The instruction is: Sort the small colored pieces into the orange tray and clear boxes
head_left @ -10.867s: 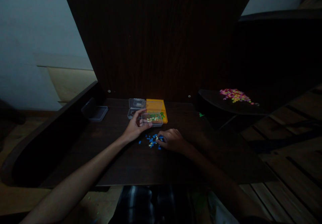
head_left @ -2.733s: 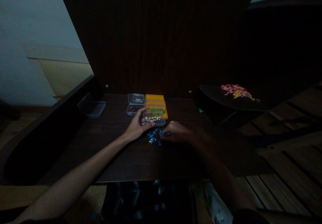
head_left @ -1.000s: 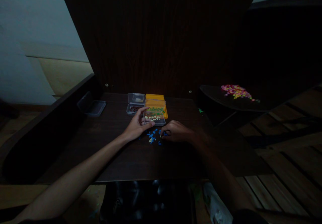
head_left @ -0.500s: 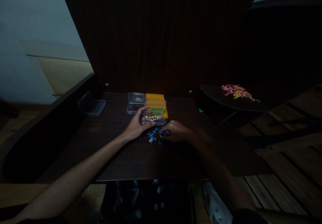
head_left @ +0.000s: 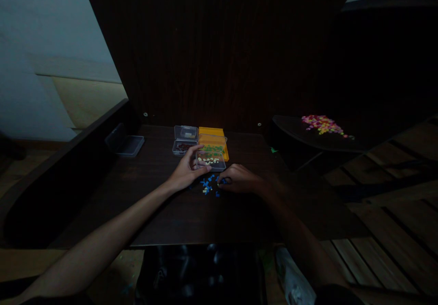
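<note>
My left hand is closed around the left side of a clear plastic box, its lid tilted back. Several small cream pieces lie inside the box. On the dark table just in front sits a loose pile of small blue pieces, with a few cream ones mixed in. My right hand is at the right edge of this pile, its fingers pinched together low over the table. A small pale piece shows by those fingertips; whether they grip it is too dark to make out.
Behind the held box is a yellow tray with green pieces. An open clear box of dark brown pieces stands beside it. Another open clear box lies far left. Pink and yellow pieces cover part of a right-hand shelf.
</note>
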Demonstrator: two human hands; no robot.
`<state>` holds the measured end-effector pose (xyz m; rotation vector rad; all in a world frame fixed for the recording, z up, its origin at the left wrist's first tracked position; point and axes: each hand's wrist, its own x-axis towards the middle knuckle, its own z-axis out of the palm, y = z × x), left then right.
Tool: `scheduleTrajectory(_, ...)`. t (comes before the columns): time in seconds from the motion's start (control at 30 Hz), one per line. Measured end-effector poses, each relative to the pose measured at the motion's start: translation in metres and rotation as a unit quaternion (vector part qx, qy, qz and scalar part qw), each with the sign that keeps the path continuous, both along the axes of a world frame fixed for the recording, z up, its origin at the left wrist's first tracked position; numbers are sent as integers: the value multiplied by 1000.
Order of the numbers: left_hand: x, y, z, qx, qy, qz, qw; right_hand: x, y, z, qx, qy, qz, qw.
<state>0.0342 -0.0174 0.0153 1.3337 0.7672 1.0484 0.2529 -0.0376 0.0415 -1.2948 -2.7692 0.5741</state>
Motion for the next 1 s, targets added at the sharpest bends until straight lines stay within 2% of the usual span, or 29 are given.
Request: scheduleTrajectory(1.0,0,0,0,4,7,-3,1000,0,-1,0,-4,-17,5,1000)
